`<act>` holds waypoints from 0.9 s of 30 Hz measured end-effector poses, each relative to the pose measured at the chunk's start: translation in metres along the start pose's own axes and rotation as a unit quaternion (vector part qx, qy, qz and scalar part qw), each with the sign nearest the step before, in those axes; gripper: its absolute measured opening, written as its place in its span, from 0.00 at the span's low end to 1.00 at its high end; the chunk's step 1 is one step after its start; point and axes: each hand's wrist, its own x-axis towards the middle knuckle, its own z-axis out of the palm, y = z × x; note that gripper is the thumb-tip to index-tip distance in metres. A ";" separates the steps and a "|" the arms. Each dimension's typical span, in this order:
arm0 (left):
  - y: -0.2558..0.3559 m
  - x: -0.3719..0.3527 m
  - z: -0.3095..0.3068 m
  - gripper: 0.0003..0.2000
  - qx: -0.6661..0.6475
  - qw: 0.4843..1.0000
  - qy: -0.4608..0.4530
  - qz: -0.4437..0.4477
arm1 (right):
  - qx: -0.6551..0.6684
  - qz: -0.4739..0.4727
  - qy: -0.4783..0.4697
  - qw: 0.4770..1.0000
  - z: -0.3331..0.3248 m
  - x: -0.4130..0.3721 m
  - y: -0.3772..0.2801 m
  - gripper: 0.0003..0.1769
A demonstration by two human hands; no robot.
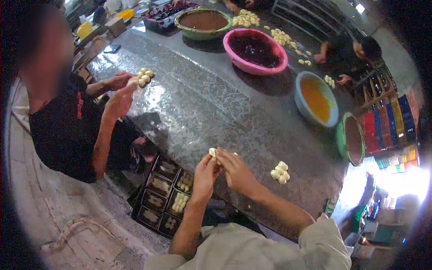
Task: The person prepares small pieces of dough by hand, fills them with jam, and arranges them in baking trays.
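Observation:
My left hand (205, 176) is closed around a small pale piece of dough (213, 152), which sticks out above the thumb and fingers. Against it, my right hand (237, 173) has its fingers curled over; a pale bit of dough (235, 154) shows past its fingertips. Both hands are over the near edge of the table, and their undersides are hidden. To the right, a cluster of several dough balls (280, 173) lies on the metal table (198, 112).
Below the table edge at left stand dark baking pans (158, 185), some holding dough balls. A pink basin (256, 51), green basins (202, 23) and a light-blue basin (316, 99) line the far side. Beside me, a co-worker's hands (120, 92) handle dough; other people work opposite.

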 end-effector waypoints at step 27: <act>0.007 -0.074 0.036 0.15 -0.025 0.901 -0.319 -0.293 | 0.015 0.055 0.126 0.990 -0.081 -0.132 -0.101 0.16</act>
